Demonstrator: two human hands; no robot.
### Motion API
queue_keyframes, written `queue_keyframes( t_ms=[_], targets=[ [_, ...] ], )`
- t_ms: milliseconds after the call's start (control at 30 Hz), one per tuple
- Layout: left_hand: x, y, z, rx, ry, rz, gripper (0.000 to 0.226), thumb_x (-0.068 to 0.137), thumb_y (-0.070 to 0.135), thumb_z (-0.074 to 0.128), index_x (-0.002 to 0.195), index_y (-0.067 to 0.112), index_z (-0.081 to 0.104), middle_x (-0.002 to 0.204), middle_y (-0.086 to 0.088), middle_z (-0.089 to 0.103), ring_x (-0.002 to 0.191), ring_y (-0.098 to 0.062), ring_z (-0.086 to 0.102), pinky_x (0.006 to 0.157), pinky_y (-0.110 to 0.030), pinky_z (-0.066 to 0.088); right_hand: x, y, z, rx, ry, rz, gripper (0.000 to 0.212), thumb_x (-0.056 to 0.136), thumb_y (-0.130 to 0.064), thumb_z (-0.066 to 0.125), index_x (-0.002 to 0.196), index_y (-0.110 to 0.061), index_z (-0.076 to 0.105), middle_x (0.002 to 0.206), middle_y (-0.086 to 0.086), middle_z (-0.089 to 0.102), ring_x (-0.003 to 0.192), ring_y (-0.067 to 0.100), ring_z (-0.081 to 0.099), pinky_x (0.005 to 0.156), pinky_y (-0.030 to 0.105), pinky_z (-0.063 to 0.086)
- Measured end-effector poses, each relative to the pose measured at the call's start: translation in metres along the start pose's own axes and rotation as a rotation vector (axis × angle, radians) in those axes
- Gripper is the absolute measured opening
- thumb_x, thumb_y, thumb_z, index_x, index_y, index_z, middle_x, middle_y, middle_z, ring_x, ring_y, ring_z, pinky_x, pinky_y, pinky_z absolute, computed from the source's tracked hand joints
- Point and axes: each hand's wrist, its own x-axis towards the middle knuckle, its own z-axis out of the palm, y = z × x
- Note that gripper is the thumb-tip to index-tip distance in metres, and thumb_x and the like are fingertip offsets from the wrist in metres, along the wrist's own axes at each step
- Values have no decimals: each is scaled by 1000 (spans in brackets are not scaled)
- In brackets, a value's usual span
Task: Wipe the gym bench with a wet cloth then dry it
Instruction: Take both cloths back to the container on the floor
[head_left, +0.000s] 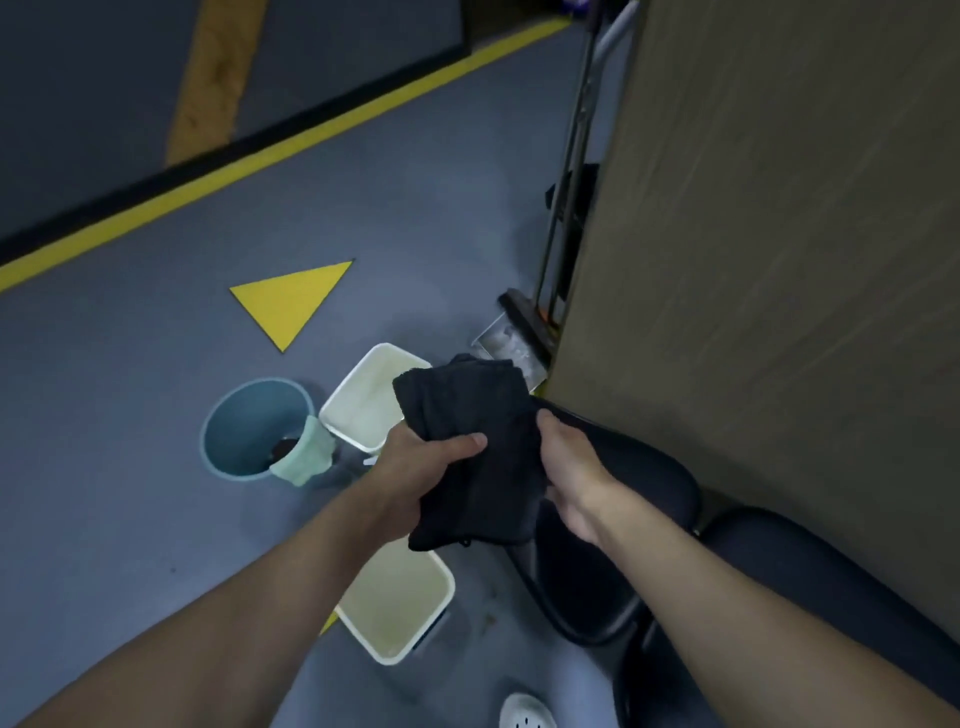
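Cloth (467, 415) held in both grips, left hand (415, 480) and right hand (571, 478); bucket (241, 423) (mint rag (306, 452) on rim).

1. We're looking at a dim, cool-toned scene, with soft light coming from overhead and throwing no hard shadows.
2. We're catching a faint pale sheen spreading over the grey floor (467, 197).
3. The black cloth (467, 441) is swallowing detail, its folds barely showing.
4. Wide-angle distortion is bending the yellow line (260, 161) and stretching the bottom corners.
5. We're noticing a general softness smearing fine texture everywhere.
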Motion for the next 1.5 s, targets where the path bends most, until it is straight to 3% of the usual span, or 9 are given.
queue_keyframes(
  t_ms=[67,200,400,600,767,967,1200,1333,1500],
  targets=[
    [29,-4,-10,-17,22,-29,40,77,4,80,114,8,67,104,-11,75,94,-29,73,83,-49,59,36,10,1,-94,157,28,38,105,-37,36,104,-10,63,90,7,68,73,18,61,66,30,48],
    [69,-12,-33,-93,50,-91,34,79,7,78,112,8,68,104,-12,75,94,-31,73,80,-48,59,94,32,6,-177,361,81,44,93,-43,61,110,-3,61,95,9,64,81,23,58,84,42,55],
    [101,-28,-68,-178,32,-145,28,83,10,76,110,9,68,104,-10,76,94,-29,73,81,-48,58,139,48,33,-241,454,83,65,76,-42,81,123,-3,59,118,14,67,104,32,65,95,42,54],
    [98,-47,-103,-213,-22,-122,29,86,9,73,115,10,67,107,-9,75,97,-27,72,77,-42,59,169,58,41,-352,521,135,70,59,-42,88,114,-6,63,110,11,69,99,31,68,92,41,55],
    [86,-66,-133,-262,41,-118,30,84,8,74,113,8,68,104,-11,75,95,-29,73,72,-41,60,173,70,57,-447,627,-5,42,81,-37,74,107,-8,62,107,6,67,89,28,66,81,33,52],
    [52,-107,-177,-330,102,-101,28,84,8,74,112,6,68,105,-11,75,95,-28,73,80,-42,58,116,111,89,-287,274,-182,24,81,0,70,95,-11,54,81,12,63,60,19,57,46,27,44],
    [14,-214,-227,-425,119,-136,31,85,10,74,115,11,67,107,-9,75,95,-28,73,78,-45,59,101,238,101,-279,208,-134,21,83,3,63,97,-12,57,78,10,62,54,17,54,42,24,42],
    [15,-297,-236,-499,146,-103,35,87,9,71,121,14,64,110,-10,74,98,-32,72,85,-52,57,130,310,92,-285,189,-129,23,81,4,62,101,-6,58,88,18,68,72,29,65,60,41,58],
    [36,-394,-231,-570,223,-70,43,86,8,72,127,14,60,112,-9,73,97,-31,72,78,-50,59,163,370,68,-293,141,-178,19,81,10,55,79,-8,57,66,11,57,51,21,49,45,27,36]
  ],
)
